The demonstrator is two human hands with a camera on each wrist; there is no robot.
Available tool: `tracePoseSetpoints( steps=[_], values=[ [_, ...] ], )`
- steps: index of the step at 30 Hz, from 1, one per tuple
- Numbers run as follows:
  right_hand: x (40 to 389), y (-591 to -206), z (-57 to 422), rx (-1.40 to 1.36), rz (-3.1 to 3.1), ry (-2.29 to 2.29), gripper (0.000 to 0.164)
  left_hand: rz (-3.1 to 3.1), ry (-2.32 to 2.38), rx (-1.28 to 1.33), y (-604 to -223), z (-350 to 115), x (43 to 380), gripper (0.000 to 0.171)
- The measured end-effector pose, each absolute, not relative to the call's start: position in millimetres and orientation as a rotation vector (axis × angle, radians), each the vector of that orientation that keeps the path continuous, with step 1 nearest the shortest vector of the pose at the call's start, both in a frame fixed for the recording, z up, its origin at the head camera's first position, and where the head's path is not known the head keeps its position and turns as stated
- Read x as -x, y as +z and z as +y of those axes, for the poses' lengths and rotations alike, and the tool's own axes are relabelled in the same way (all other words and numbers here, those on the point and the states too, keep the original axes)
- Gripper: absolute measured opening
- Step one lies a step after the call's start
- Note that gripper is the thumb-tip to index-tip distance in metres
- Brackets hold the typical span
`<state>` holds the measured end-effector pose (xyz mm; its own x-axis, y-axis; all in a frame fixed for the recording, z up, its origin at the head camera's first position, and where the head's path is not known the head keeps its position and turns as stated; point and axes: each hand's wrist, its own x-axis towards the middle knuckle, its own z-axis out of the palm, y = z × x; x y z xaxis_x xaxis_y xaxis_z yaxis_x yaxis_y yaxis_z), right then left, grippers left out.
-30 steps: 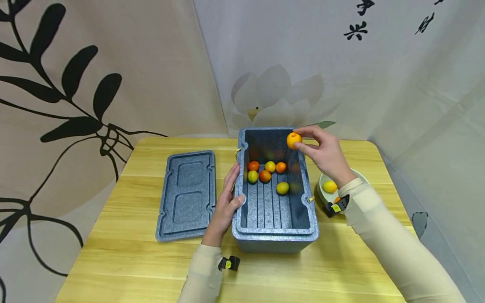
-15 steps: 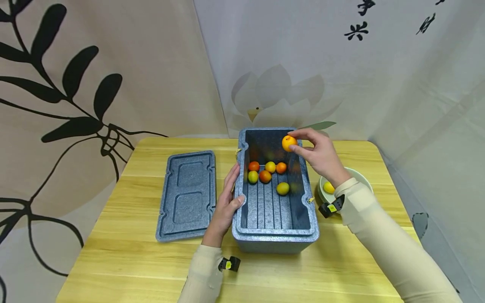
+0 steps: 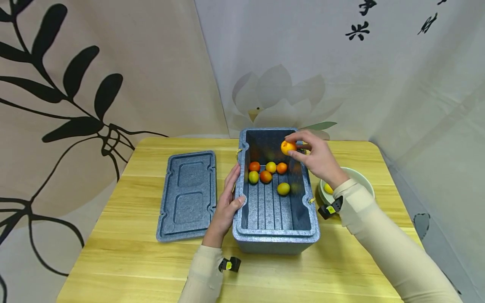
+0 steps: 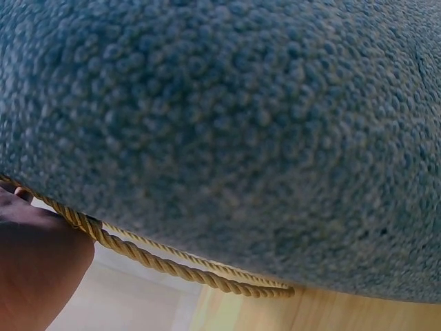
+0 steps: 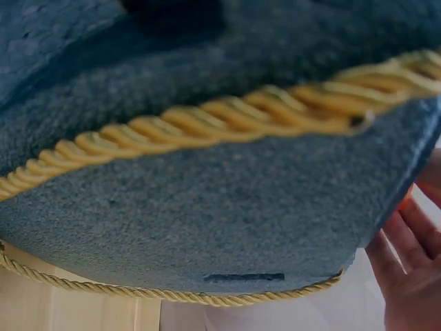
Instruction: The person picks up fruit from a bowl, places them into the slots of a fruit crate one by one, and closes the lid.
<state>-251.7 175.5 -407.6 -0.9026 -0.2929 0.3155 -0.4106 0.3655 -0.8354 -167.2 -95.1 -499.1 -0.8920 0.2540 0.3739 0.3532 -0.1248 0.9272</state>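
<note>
Six fruits (image 3: 266, 176) in box (image 3: 275, 232) | right hand (image 3: 317, 157) pinches orange fruit (image 3: 286, 148) | left hand (image 3: 226, 206) straight-fingered | sleeve (image 3: 379, 229) overlaps bowl (image 3: 364, 182)

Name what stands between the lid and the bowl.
Between them, the head view shows the open box with fruit inside, and the left hand against the box's left side.
</note>
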Motion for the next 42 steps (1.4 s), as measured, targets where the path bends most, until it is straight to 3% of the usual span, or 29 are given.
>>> tracePoseSetpoints(
  steps=[32, 42],
  values=[
    [243, -415, 186, -0.645, -2.552, 1.523, 0.022, -2.027, -2.181, 0.724, -498, -96, 166, 0.075],
    [222, -386, 186, -0.583, -2.508, 1.527, 0.022, -2.031, -2.191, 0.711, -497, -96, 166, 0.075]
  ],
)
